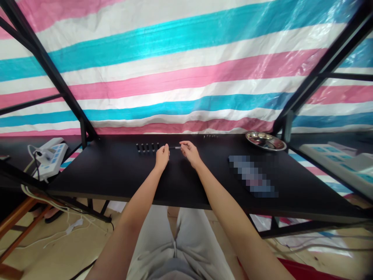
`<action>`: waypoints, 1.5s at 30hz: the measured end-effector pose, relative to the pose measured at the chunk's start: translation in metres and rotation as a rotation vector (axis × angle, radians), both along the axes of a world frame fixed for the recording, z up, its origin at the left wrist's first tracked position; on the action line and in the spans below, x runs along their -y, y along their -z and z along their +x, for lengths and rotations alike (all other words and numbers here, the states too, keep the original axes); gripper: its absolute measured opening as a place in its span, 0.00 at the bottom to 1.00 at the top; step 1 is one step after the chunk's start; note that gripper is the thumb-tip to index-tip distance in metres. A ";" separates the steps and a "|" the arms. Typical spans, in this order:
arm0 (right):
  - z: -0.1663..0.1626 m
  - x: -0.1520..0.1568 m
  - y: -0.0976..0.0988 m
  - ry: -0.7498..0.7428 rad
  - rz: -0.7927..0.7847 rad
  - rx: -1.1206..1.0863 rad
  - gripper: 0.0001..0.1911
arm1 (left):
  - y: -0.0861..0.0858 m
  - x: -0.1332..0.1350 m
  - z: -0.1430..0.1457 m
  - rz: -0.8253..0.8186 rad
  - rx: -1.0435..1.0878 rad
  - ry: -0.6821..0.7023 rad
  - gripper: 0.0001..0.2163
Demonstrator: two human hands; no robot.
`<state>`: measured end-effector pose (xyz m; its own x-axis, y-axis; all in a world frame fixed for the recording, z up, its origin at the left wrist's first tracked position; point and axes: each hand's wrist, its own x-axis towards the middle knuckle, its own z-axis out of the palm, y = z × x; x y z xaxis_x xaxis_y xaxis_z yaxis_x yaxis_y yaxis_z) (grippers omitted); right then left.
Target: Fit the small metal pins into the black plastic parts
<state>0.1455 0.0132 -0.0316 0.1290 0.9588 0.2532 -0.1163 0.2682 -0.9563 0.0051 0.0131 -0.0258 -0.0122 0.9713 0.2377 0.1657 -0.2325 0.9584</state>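
A thin, dark pen-like rod [175, 147] with a silvery section spans the gap between my two hands, level above the black table. My left hand [162, 157] is closed around its left end, thumb on top. At the right end, the fingers of my right hand [190, 153] pinch it near the silvery part. Both ends are hidden by my fingers. Just left of my left hand, several short black cylinders with silvery lower ends [148, 147] stand in a row. Several tiny pieces [210, 136], too small to name, lie near the table's back edge.
A shiny divided metal plate [265, 141] sits at the table's back right. In front of it lies a blurred-out bluish object [253, 177]. Black frame posts [65, 93] flank the black table [107, 175]. Power strips [52, 159] with cords lie beyond the left edge.
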 end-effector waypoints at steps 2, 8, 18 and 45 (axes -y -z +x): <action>0.005 -0.002 0.001 0.066 0.011 0.065 0.14 | 0.000 -0.001 0.000 0.005 0.002 0.010 0.19; 0.016 0.000 -0.002 0.065 0.013 0.287 0.14 | 0.002 -0.004 0.001 0.040 0.005 0.050 0.15; 0.025 0.008 -0.003 0.060 0.244 1.006 0.06 | -0.005 0.000 -0.002 0.067 0.041 -0.046 0.13; 0.027 -0.030 -0.002 0.186 0.030 0.890 0.08 | 0.002 0.004 -0.003 0.153 -0.366 0.027 0.10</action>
<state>0.1724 0.0436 -0.0297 0.0258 0.9334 0.3579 0.7091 0.2352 -0.6647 0.0023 0.0096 -0.0283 0.1254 0.9232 0.3634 0.4814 -0.3769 0.7914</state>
